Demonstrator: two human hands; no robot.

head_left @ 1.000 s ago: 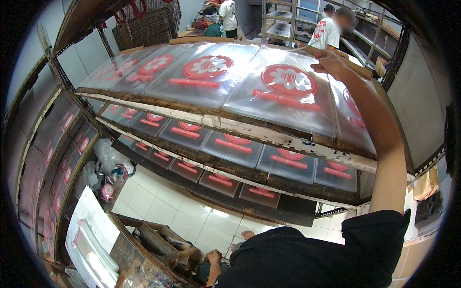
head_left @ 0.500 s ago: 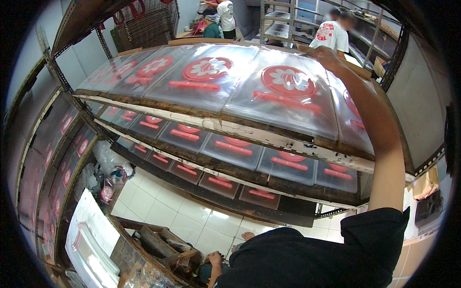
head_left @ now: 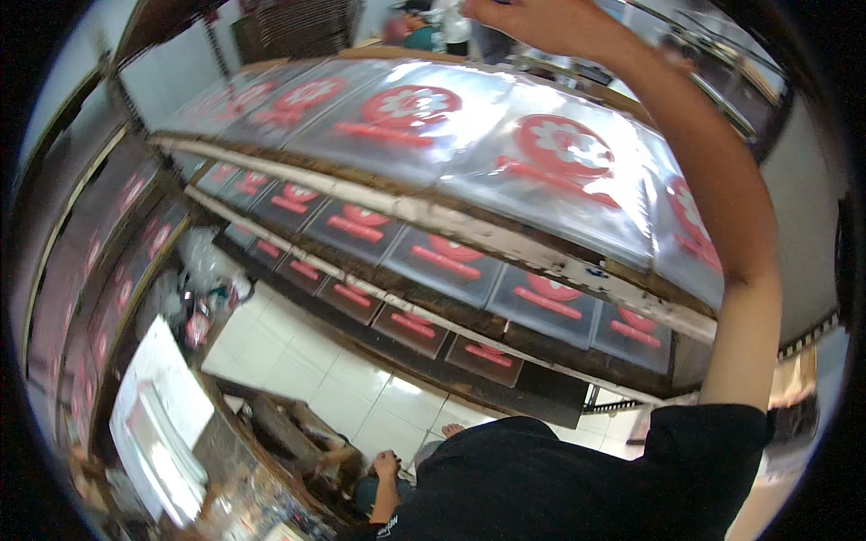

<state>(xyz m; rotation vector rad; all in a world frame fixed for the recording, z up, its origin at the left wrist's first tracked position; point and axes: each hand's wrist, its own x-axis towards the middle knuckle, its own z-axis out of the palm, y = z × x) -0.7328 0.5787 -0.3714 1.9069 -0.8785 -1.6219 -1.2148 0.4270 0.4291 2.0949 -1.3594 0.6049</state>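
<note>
1. The right hand [head_left: 541, 22] now reaches higher over the far edge of the top rack shelf [head_left: 505, 225]; its grip cannot be told (fingers cut off).
2. The printed clear bags [head_left: 550, 153] lie flat on that shelf, unmoved.
3. The left hand [head_left: 386, 464] hangs low below the shelf, loosely curled, holding nothing.

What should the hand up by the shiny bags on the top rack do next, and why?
Probably lower onto the clear plastic bag with the red flower print just below it. The right hand is raised above the far edge of the top wooden shelf, fingers spread, touching nothing that shows. The left hand hangs low by the white tiled floor, too far away to help.
</note>
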